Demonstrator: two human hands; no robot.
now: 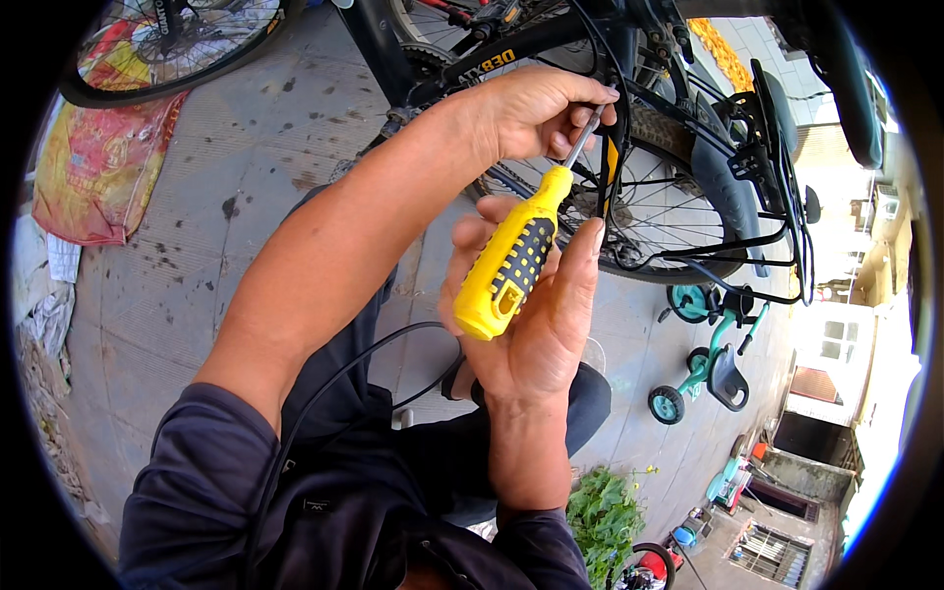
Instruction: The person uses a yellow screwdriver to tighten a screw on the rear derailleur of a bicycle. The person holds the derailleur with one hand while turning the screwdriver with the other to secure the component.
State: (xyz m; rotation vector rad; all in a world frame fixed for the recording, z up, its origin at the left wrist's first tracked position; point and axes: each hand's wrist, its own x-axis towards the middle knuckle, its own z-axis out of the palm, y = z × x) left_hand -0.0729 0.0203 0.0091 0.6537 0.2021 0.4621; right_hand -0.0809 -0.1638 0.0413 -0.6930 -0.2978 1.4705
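A yellow and black screwdriver [512, 258] points up and away toward a black bicycle [511, 56]. Its handle lies across the upturned palm of my right hand [546, 339], with the fingers curled partly behind it and the thumb along its right side. My left hand [541, 110] reaches across from the left and is closed around the metal shaft [584, 138] near its tip, beside the bicycle's frame tubes and a dark cable. The left fingers cover the tip, so what it touches cannot be made out.
The bicycle's rear wheel [678, 211] and rear rack [787, 236] stand just beyond my hands. A teal tricycle [723, 359] is to the right. Another bicycle's wheel [177, 44] and a red and yellow sack [103, 167] lie far left. A green plant [602, 521] grows near right.
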